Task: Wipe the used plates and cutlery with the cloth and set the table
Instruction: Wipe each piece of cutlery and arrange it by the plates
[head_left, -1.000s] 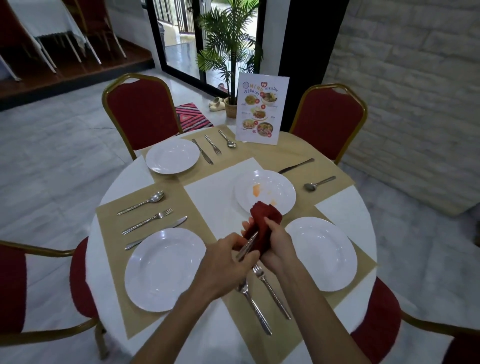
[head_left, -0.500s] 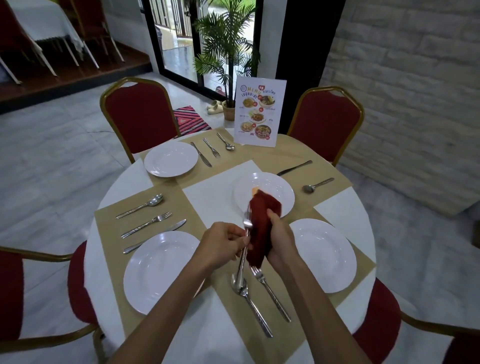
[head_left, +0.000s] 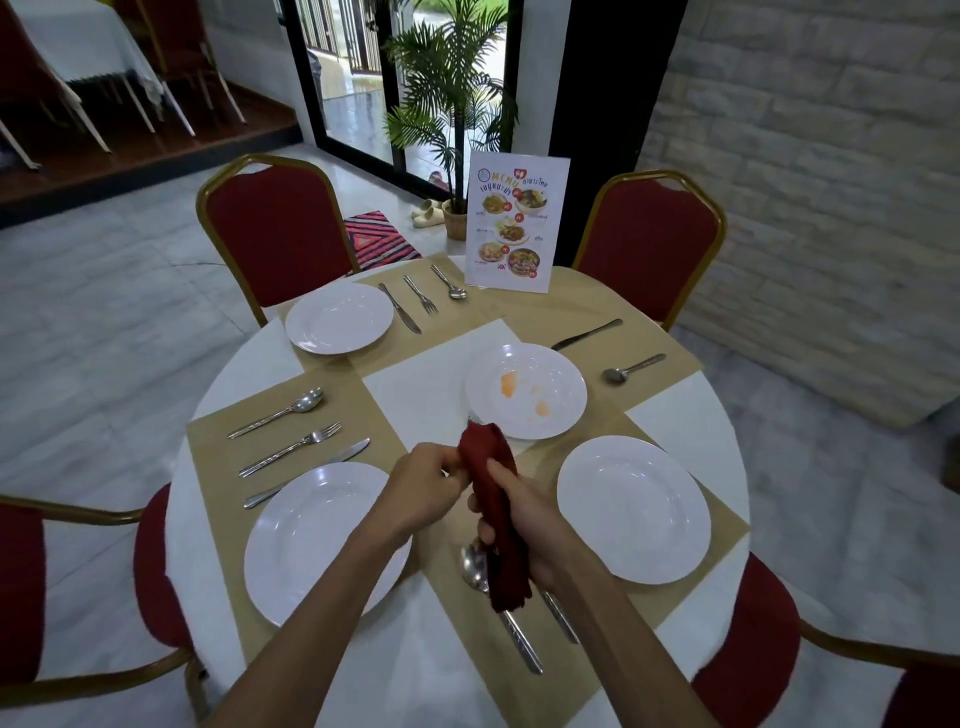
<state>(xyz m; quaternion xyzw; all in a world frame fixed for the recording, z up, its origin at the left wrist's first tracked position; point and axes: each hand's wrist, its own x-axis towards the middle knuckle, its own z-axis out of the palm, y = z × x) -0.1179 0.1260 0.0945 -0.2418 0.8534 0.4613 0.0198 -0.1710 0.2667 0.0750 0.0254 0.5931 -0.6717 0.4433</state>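
Cloth (head_left: 491, 499), dark red, hangs in our right hand's (head_left: 527, 527) tight grip above the near placemat (head_left: 447, 613), wrapped round a piece of cutlery (head_left: 470, 419) whose tip just shows on top. Our left hand (head_left: 423, 491) pinches that cutlery beside the cloth's upper part. Just behind sits the stained plate (head_left: 525, 389); underneath lies a spoon (head_left: 474, 566).

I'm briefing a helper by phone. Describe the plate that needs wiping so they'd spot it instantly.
On the round table, look toward the standing menu card. The plate nearest the centre, unlike the three clean plates, carries orange smears.
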